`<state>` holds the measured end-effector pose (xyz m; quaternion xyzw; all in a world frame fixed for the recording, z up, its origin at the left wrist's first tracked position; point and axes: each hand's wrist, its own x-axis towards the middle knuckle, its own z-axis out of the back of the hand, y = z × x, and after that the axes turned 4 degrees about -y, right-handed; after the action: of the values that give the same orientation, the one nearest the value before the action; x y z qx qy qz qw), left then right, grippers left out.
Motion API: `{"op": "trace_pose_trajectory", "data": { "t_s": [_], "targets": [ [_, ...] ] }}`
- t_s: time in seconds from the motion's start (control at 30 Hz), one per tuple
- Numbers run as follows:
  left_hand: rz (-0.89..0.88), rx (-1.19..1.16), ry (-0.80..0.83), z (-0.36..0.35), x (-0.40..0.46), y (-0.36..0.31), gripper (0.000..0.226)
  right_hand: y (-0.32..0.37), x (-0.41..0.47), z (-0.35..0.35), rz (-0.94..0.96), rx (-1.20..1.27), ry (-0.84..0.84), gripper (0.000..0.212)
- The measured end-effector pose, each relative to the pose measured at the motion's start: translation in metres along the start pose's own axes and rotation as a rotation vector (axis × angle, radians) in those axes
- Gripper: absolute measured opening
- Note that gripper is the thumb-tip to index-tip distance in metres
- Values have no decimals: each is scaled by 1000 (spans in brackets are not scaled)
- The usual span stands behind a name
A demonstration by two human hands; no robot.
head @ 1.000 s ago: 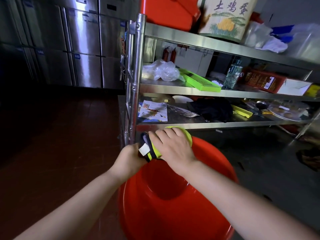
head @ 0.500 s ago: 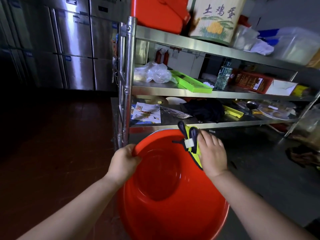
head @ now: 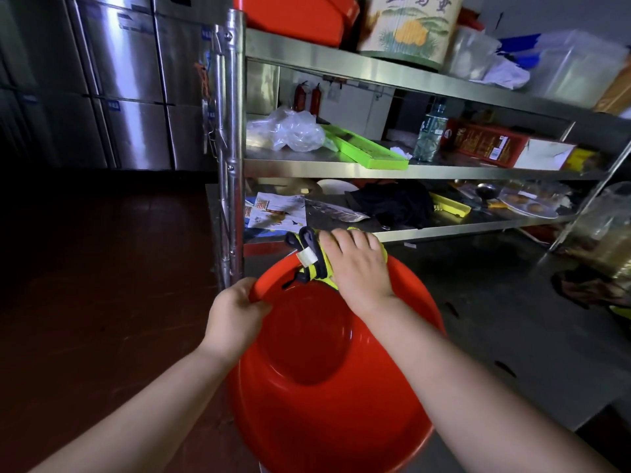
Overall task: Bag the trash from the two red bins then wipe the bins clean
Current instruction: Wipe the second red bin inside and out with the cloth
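My left hand [head: 235, 315] pinches the rim of the light, stiff, slick red bin [head: 327, 404]; my right hand [head: 358, 268] presses a soft yellow cloth [head: 316, 264] flat against it.

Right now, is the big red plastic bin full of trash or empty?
Empty. The big red plastic bin shows only its bare, shiny bottom; the right hand presses a yellow-and-black cloth on its rim.

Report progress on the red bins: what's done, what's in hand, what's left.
Done, apparently: the red bin shows no trash inside. In hand: the left hand grips its rim while the right hand presses a yellow-and-black cloth on the far rim, wiping. Left: finishing this wipe, probably. A bagged load isn't in view, and another red container on the top shelf can't be judged from here.
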<state>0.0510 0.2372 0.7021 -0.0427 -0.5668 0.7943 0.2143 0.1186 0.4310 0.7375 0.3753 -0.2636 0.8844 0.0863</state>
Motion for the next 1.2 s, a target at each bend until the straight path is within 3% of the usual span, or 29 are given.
{"op": "trace_pose_trajectory", "data": {
  "t_s": [0.13,0.23,0.37,0.5,0.63,0.73,0.8,1.2],
  "targets": [
    [54,-95,-56,4,-2,12,20,-1,-1,0,-93,-34,32,61],
    [114,-171,-101,12,-5,24,18,-9,-5,3,-209,-44,149,73],
    [154,-205,-130,23,-17,35,16,-23,-14,5,-295,55,236,64],
    [93,98,-82,32,-18,28,24,-33,-7,14,-153,55,323,59],
    [-192,306,0,29,2,-6,54,-26,23,27,92,128,318,51],
    [-126,247,180,15,12,-18,28,-9,36,33,265,137,322,48],
    [-49,189,200,7,15,-9,11,-1,34,30,300,88,311,52],
    [44,-90,95,-4,18,14,6,-15,8,6,9,-74,134,70]
  ]
}}
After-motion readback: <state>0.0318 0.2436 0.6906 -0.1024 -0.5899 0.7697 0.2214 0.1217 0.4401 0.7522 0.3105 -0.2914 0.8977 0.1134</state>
